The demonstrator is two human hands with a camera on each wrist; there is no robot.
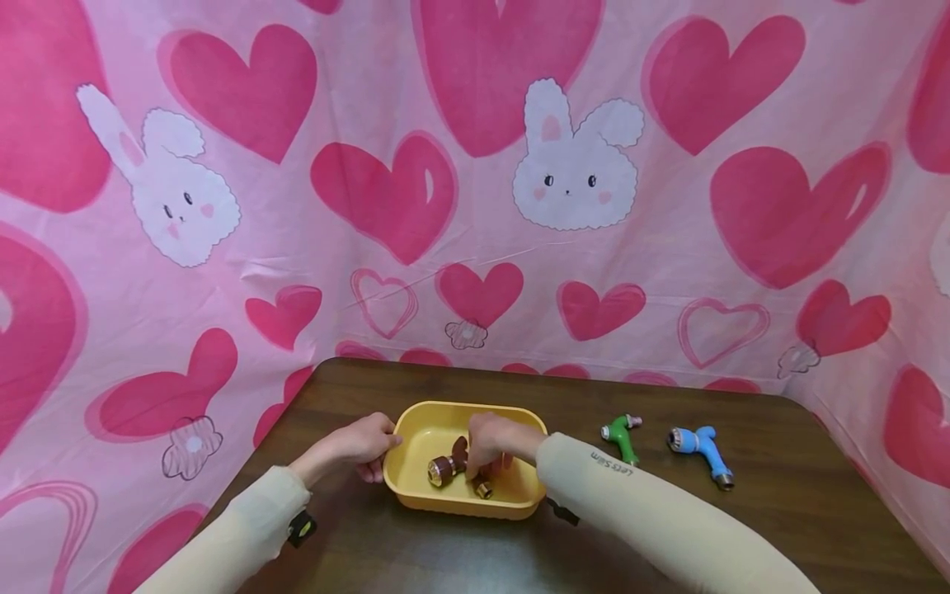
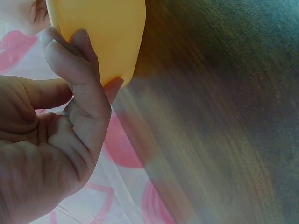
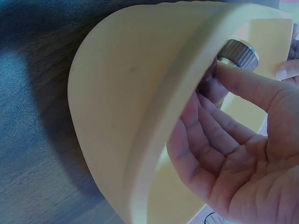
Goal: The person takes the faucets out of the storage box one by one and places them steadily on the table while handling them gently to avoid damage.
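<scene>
A brown tap point(image 1: 443, 471) with a ribbed, metal-tipped end lies inside a yellow plastic tub point(image 1: 463, 506). My right hand point(image 1: 490, 443) reaches down into the tub and grips the tap by its middle. In the right wrist view, thumb and fingers close around the brown tap point(image 3: 240, 55), partly behind the tub wall point(image 3: 126, 70). At the tub's left end, my left hand point(image 1: 369, 443) pinches the rim, thumb on top and fingers outside. The left wrist view shows those fingers against the yellow wall point(image 2: 112, 37).
Right of the tub, a green tap point(image 1: 620, 437) and a blue tap point(image 1: 705, 450) lie on the dark wooden table point(image 1: 356, 544). The right forearm passes in front of the green one. A pink cloth point(image 1: 475, 231) with hearts and rabbits hangs around the table.
</scene>
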